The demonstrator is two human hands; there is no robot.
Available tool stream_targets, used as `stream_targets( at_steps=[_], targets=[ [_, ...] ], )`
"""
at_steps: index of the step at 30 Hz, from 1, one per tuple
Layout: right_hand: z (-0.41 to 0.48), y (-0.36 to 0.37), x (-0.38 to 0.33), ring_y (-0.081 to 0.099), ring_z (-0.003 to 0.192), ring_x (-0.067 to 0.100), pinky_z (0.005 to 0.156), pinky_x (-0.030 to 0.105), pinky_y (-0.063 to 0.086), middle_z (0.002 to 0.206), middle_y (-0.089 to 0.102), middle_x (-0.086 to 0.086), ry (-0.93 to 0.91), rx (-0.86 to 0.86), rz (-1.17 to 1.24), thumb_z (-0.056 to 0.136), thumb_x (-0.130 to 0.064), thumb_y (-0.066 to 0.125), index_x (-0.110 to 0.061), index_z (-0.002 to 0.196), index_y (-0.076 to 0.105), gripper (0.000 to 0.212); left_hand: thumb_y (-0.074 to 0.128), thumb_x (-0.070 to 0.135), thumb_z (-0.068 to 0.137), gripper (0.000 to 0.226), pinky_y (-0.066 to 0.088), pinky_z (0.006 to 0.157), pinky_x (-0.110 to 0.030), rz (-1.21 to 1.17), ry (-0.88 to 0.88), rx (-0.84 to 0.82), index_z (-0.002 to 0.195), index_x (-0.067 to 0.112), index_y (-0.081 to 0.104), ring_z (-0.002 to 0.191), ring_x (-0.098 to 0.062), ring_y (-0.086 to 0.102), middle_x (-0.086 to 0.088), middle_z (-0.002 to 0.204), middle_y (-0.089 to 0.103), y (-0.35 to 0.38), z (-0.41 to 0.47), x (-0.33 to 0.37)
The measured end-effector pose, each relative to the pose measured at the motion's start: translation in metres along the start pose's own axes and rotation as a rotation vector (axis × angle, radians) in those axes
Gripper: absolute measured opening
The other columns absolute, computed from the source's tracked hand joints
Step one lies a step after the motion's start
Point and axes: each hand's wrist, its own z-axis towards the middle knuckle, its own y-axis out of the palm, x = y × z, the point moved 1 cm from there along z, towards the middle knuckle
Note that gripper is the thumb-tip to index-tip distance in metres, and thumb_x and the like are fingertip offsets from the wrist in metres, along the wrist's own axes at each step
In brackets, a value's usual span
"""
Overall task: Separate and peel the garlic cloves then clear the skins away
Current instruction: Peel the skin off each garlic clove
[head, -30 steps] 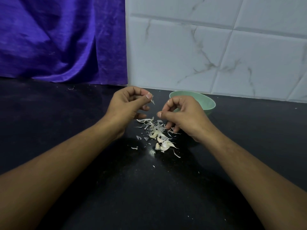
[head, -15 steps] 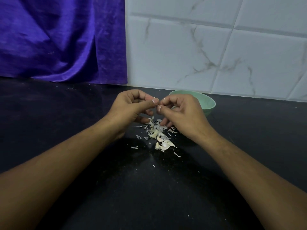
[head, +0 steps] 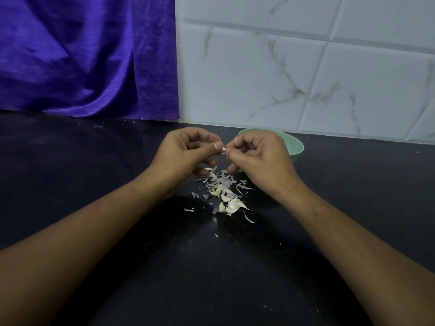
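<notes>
Step in hand: peeling. The left hand and the right hand meet above the black stone countertop, with a small pale garlic clove between their tips. Both hands have their fingers curled. The left thumb and forefinger pinch the clove, and the right thumb and forefinger pinch its other end. Whether the right grips skin or flesh cannot be told. Both wrists are raised, forearms converging from the near corners.

A loose heap of papery white skins and cloves lies directly below the hands. A pale green round bowl stands just behind the right hand.

Next move, as judged: pull the skin away and drop it on the heap. This calls for a firm hold on the clove and a light pull, since thin skin is likely to tear
</notes>
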Motion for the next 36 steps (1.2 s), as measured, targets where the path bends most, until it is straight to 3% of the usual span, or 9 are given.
stream_targets(
  at_steps=[4,6,9,15,21,24,26,33,36],
  targets=[
    [0.001,0.0,0.001,0.076,0.063,0.023,0.067,0.056,0.061,0.073,0.074,0.017,0.072,0.001,0.064,0.09,-0.005,0.069,-0.011,0.081,0.073,0.012,0.083,0.022,0.088,0.018,0.063,0.072,-0.039,0.504,0.403,0.056,0.105,0.021,0.079,0.081,-0.013,0.073,0.006,0.094,0.076,-0.005,0.001,0.0],
    [0.001,0.0,0.002,0.076,0.064,0.025,0.065,0.048,0.062,0.074,0.075,0.017,0.109,-0.017,0.115,0.092,-0.003,0.067,-0.012,0.081,0.072,0.015,0.084,0.025,0.087,0.018,0.06,0.074,-0.041,0.652,0.511,0.044,0.104,0.026,0.08,0.082,-0.009,0.071,0.012,0.098,0.073,-0.007,0.0,0.001],
    [0.0,0.002,0.002,0.076,0.064,0.025,0.06,0.034,0.059,0.075,0.076,0.013,0.149,-0.053,0.159,0.093,-0.001,0.065,-0.009,0.085,0.072,0.013,0.081,0.031,0.088,0.015,0.059,0.072,-0.041,0.755,0.558,0.04,0.103,0.03,0.079,0.083,-0.004,0.069,0.015,0.098,0.07,-0.01,0.001,0.003],
    [0.0,0.004,0.0,0.069,0.053,0.019,0.053,0.028,0.056,0.064,0.068,0.008,0.251,-0.08,0.317,0.095,0.003,0.061,-0.001,0.086,0.067,0.012,0.078,0.036,0.09,0.015,0.059,0.071,-0.04,0.839,0.603,0.021,0.104,0.03,0.079,0.084,-0.002,0.068,0.015,0.091,0.073,-0.01,-0.001,0.01],
    [-0.001,0.004,-0.004,0.061,0.045,0.014,0.059,0.033,0.062,0.06,0.063,0.004,0.432,-0.116,0.567,0.093,0.002,0.055,-0.003,0.081,0.065,0.017,0.08,0.03,0.091,0.013,0.058,0.072,-0.032,0.739,0.617,-0.009,0.101,0.024,0.081,0.083,-0.005,0.07,0.013,0.088,0.075,-0.008,-0.002,0.01],
    [-0.001,0.004,-0.006,0.057,0.043,0.012,0.061,0.034,0.064,0.06,0.059,0.004,0.522,-0.143,0.74,0.094,0.002,0.051,-0.008,0.064,0.073,0.038,0.081,0.025,0.09,0.012,0.056,0.072,-0.022,0.622,0.594,-0.007,0.101,0.02,0.082,0.083,-0.002,0.072,0.014,0.088,0.077,-0.006,-0.002,0.01],
    [-0.001,0.004,-0.007,0.055,0.042,0.01,0.06,0.033,0.063,0.06,0.057,0.003,0.558,-0.164,0.827,0.095,0.001,0.05,-0.012,0.057,0.073,0.047,0.081,0.025,0.09,0.013,0.058,0.07,-0.026,0.533,0.557,-0.01,0.101,0.018,0.082,0.08,-0.004,0.073,0.013,0.087,0.078,-0.004,-0.004,0.011],
    [0.001,0.005,-0.008,0.048,0.042,0.006,0.056,0.03,0.061,0.059,0.05,-0.001,0.604,-0.196,0.917,0.096,-0.003,0.046,-0.006,0.064,0.076,0.043,0.081,0.023,0.091,0.012,0.062,0.071,-0.052,0.304,0.413,-0.026,0.1,0.016,0.08,0.077,-0.023,0.075,-0.003,0.085,0.078,-0.001,-0.002,0.004],
    [0.001,0.006,-0.009,0.047,0.042,0.006,0.056,0.031,0.062,0.059,0.05,-0.001,0.622,-0.175,0.934,0.095,-0.002,0.047,-0.005,0.07,0.07,0.035,0.079,0.019,0.09,0.007,0.063,0.073,-0.046,0.185,0.352,-0.045,0.097,0.016,0.079,0.076,-0.02,0.074,-0.01,0.085,0.078,0.002,-0.003,0.003]
  ],
)
